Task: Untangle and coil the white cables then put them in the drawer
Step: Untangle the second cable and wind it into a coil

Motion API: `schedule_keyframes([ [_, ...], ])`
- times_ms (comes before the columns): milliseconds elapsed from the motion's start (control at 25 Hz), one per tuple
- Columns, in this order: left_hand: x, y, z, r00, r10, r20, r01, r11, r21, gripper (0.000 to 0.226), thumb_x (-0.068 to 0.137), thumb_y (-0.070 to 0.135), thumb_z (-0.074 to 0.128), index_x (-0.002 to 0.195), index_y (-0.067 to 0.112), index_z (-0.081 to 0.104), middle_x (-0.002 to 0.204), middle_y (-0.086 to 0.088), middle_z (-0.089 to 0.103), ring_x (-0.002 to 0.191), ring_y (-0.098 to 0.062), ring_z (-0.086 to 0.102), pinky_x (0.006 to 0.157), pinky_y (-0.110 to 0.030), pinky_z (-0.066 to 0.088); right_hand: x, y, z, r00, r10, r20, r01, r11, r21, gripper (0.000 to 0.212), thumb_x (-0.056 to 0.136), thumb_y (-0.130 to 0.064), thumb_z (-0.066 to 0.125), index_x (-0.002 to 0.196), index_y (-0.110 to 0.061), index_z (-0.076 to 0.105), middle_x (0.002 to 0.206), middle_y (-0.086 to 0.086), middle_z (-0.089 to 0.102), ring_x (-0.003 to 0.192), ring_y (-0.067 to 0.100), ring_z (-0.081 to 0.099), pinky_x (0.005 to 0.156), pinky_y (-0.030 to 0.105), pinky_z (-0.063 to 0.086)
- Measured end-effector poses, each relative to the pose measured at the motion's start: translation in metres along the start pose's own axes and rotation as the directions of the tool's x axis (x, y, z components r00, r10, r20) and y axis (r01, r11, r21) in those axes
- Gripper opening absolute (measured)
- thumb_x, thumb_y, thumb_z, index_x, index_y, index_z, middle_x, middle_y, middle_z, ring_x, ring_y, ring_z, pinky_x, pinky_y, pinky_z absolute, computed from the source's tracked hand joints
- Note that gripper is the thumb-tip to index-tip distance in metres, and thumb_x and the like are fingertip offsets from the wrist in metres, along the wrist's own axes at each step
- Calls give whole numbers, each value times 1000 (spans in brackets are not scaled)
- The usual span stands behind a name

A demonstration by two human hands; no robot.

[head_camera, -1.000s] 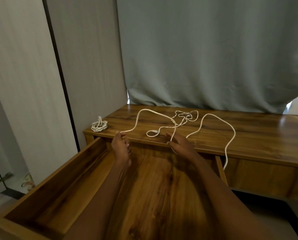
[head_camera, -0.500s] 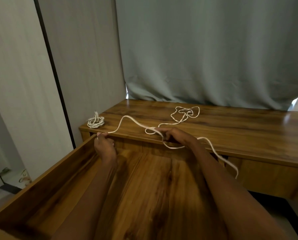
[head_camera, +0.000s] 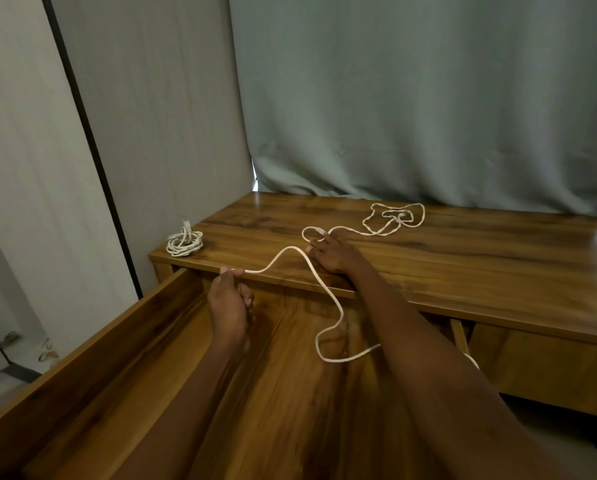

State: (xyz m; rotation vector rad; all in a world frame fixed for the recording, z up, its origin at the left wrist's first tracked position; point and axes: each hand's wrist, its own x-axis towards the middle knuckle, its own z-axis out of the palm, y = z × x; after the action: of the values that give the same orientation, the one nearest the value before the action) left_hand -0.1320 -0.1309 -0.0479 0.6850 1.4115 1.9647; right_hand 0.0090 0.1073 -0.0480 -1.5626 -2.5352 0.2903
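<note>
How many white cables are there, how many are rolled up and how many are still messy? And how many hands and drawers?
Coiled white cable: 1
Loose white cables: 2, the long cable and the tangled cable
Hands: 2, left hand and right hand
Open drawer: 1
Total: 6 things
</note>
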Motion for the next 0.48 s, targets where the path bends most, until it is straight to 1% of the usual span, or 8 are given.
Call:
schedule_keyframes([
  [120, 3, -6, 4, 1000, 0, 31, -1, 999, 36, 37, 107, 41, 31, 105, 16, 57, 52, 3, 41, 40, -8, 33, 39, -23, 25, 17, 11, -7, 999, 41, 1, -41, 999, 5, 64, 99, -69, 20, 157, -43, 20, 170, -3, 1, 155, 32, 6, 121, 58, 6],
  [280, 6, -14, 14, 998, 8, 67, -12, 998, 54, 37, 107, 40, 31, 107, 15, 58, 53, 2, 43, 41, -7, 34, 38, -22, 26, 39, 23, -11, 996, 92, -5, -92, 996, 8, 66, 98, -70, 22, 157, -41, 20, 170, 1, -1, 154, 34, 10, 121, 57, 8],
  [400, 8, -20, 21, 995, 14, 97, -21, 997, 74, 38, 107, 40, 31, 108, 15, 59, 53, 2, 43, 42, -8, 34, 40, -23, 25, 43, 26, -12, 990, 111, -91, -104, 992, 78, 70, 97, -70, 27, 159, -39, 15, 169, 2, -9, 154, 34, 14, 120, 58, 11],
  [440, 9, -22, 22, 995, 10, 98, -18, 997, 81, 38, 107, 41, 31, 108, 15, 59, 54, 2, 44, 43, -8, 33, 40, -22, 25, 42, 26, -12, 986, 91, -137, -78, 992, 97, 69, 97, -69, 29, 158, -39, 17, 170, 0, -7, 153, 34, 17, 119, 58, 15],
  [480, 10, -23, 23, 995, 8, 98, -16, 996, 85, 39, 107, 41, 31, 108, 15, 59, 54, 2, 44, 43, -8, 34, 40, -22, 25, 38, 26, -12, 979, 66, -195, -43, 992, 118, 68, 97, -67, 31, 157, -37, 23, 170, -1, 1, 151, 33, 23, 119, 56, 19],
])
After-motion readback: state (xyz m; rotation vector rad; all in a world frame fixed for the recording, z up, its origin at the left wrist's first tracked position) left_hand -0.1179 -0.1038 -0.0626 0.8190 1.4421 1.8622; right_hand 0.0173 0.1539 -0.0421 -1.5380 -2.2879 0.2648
